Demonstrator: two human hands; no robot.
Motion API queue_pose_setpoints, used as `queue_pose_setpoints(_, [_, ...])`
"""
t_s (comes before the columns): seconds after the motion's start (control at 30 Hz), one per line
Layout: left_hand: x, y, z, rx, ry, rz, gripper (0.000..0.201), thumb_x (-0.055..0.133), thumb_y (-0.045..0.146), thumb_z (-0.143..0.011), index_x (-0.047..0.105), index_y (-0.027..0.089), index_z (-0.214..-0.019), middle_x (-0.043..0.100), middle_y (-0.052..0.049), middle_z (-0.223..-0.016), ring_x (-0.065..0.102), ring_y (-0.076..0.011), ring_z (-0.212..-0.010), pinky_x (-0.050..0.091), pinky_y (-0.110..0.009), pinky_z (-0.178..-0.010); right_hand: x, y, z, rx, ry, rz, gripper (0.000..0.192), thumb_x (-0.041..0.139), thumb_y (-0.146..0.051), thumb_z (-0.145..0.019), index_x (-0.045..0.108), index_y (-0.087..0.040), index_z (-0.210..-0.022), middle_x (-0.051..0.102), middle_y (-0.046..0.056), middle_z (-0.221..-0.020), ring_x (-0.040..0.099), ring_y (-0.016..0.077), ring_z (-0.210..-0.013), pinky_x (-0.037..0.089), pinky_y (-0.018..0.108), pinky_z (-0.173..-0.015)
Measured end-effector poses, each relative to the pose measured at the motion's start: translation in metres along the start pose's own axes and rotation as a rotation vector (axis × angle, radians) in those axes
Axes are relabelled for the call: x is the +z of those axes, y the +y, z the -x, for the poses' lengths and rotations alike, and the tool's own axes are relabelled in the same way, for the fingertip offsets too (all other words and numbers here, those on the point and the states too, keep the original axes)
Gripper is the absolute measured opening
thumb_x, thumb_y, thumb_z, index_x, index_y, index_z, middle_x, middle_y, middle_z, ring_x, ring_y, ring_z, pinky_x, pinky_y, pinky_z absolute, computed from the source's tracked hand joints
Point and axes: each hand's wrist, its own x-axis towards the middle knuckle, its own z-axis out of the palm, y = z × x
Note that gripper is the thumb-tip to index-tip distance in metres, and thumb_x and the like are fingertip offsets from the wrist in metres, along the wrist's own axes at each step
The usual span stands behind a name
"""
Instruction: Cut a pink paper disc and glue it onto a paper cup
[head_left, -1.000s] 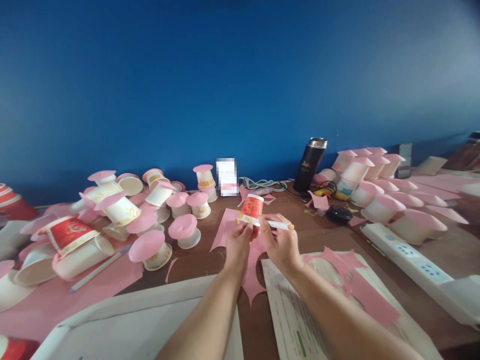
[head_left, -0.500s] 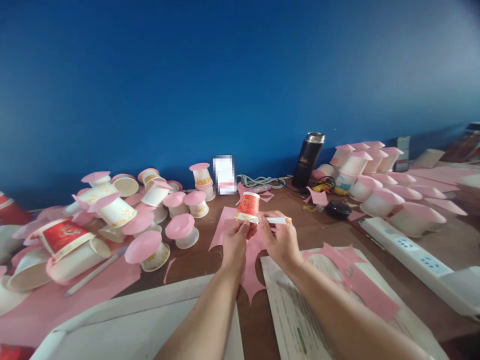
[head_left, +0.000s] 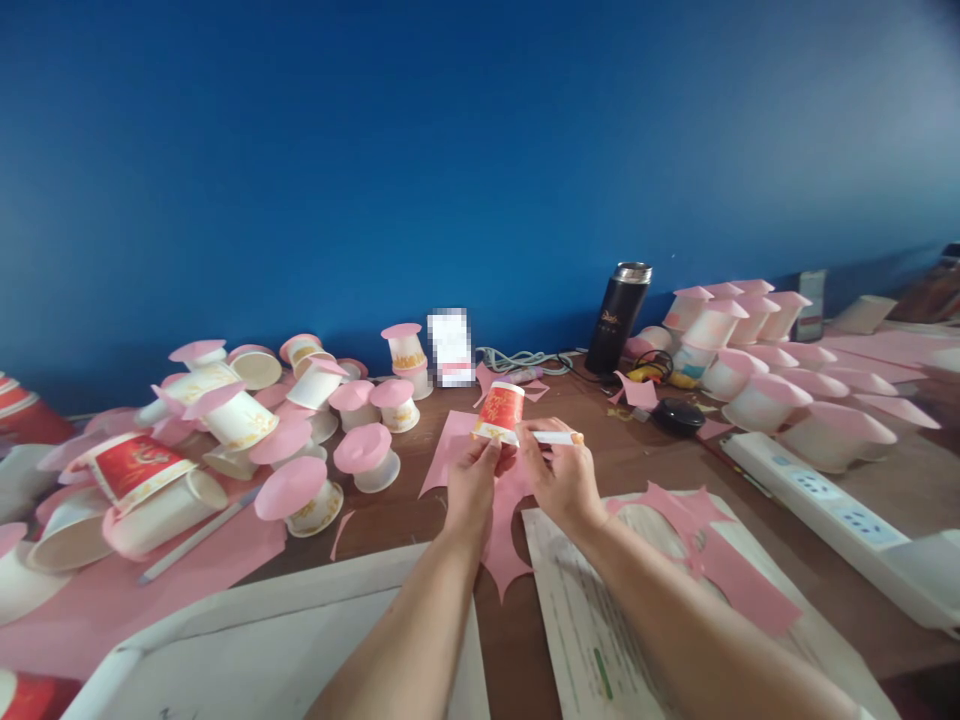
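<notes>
My left hand [head_left: 474, 478] is closed around the lower edge of a red paper cup [head_left: 500, 410] with gold print and a white band, holding it slightly tilted above the table. A slim white pen [head_left: 553, 438] with an orange end lies in the closed fingers of my right hand [head_left: 559, 475]. Its other end meets the cup's lower right edge, where my fingers hide the contact. Under both hands lies a pink paper sheet [head_left: 457, 440] with rounded cut-outs.
Left, paper cups with pink discs [head_left: 362, 448] are heaped; more capped cups [head_left: 765, 400] stand right. At the back are a black flask [head_left: 619, 320] and a blurred white screen [head_left: 451, 345]. A mouse [head_left: 677, 416], a power strip [head_left: 825, 500] and pink scraps [head_left: 750, 585] lie right.
The view has shifted slightly. My hands keep nearly the same grip on the cup and pen, and the cup leans a little further right.
</notes>
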Motion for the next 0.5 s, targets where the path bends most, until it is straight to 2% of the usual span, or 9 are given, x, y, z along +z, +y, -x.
queue_pose_setpoints(0.5, [-0.0030,-0.0024,-0.0017,0.035,-0.002,-0.057,0.023,0.075,0.037,-0.068,0.067,0.015,-0.071,0.067,-0.003,-0.073,0.063,-0.0144,-0.070,0.049,-0.031,-0.077,-0.0005,-0.0025,-0.0009,-0.024,-0.016,-0.012,0.023,0.048,-0.032,-0.093,0.066,-0.021,-0.087,0.071,0.006,-0.087,0.067,0.0203,-0.083,0.050,0.033,-0.076])
